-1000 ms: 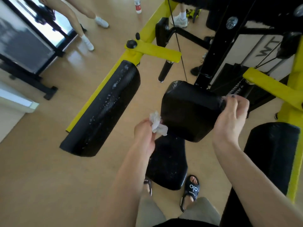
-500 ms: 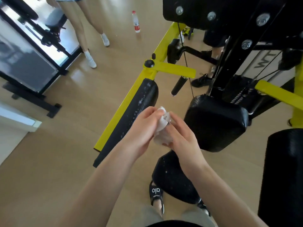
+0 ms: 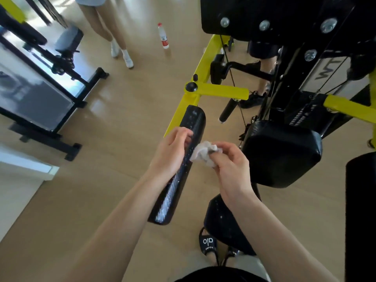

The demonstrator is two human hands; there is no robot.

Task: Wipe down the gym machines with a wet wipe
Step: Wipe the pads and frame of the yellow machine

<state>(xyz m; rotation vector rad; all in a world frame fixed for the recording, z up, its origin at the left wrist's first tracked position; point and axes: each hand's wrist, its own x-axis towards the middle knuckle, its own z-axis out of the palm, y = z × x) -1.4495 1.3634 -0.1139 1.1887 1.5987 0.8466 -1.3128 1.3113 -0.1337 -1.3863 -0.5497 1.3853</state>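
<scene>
right hand (image 3: 230, 169) pinched the crumpled wet wipe (image 3: 204, 152) just right of centre, fingers curled round it. left hand (image 3: 173, 151) hung loosely curled at its 9 o'clock, holding nothing, in front of the long black arm pad (image 3: 175, 188). the square chest pad (image 3: 282, 153) sat at the wipe's 3 o'clock. judgement: the wipe wanted refolding to a clean face, then long overlapping strokes down the speckled arm pad.

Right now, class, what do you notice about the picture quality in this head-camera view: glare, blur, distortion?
Head view: bright window glare washes out the wooden floor at upper left; wide-angle distortion bends the yellow frame; the equipment at the left edge looks smeared; both hands and the wet wipe are fairly sharp.
</scene>
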